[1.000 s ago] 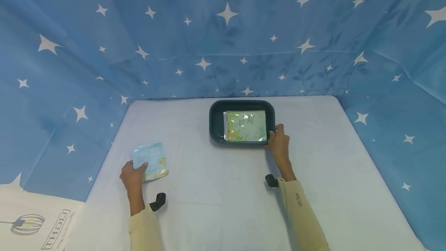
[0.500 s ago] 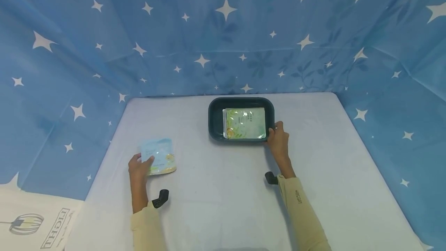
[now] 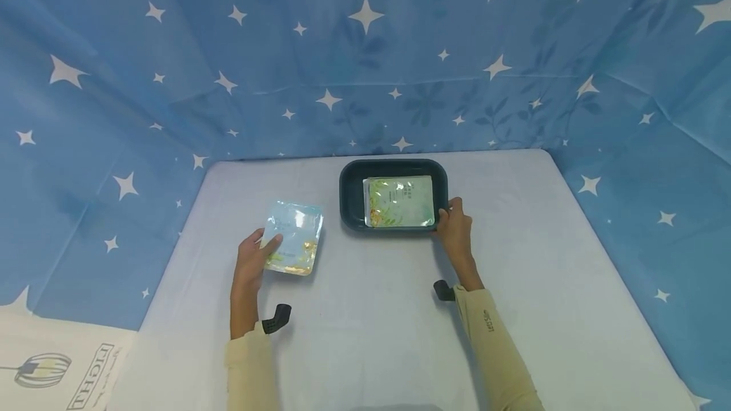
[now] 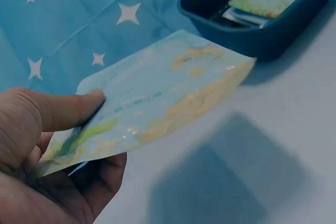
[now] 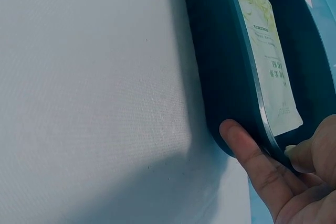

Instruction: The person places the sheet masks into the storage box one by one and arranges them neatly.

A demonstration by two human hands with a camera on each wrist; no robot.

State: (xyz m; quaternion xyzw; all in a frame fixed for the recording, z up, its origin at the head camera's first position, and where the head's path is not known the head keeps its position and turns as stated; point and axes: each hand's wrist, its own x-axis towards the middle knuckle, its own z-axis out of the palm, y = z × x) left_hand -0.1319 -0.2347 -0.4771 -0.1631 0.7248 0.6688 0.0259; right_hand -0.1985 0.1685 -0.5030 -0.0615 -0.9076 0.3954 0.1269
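Observation:
A shiny light-blue sachet (image 3: 297, 233) with a yellow printed edge is pinched in my left hand (image 3: 251, 262), thumb on top and fingers underneath. In the left wrist view the sachet (image 4: 157, 93) hangs tilted above the table, its shadow below. My right hand (image 3: 455, 233) pinches the near right corner of a dark green tray (image 3: 349, 198). The right wrist view shows the thumb inside the rim and a finger along the outer wall of the tray (image 5: 220, 61). Green printed sachets (image 3: 400, 202) lie stacked in the tray.
A white cloth covers the table (image 3: 354, 335). Blue curtains (image 3: 257, 68) with white stars rise behind it and on both sides. A pale printed cloth (image 3: 57, 360) lies at the lower left. Black camera mounts (image 3: 278, 318) stick out from both wrists.
My left hand has carried the blue sachet right and farther forward, lifting it toward the tray. The right hand keeps its hold on the tray corner.

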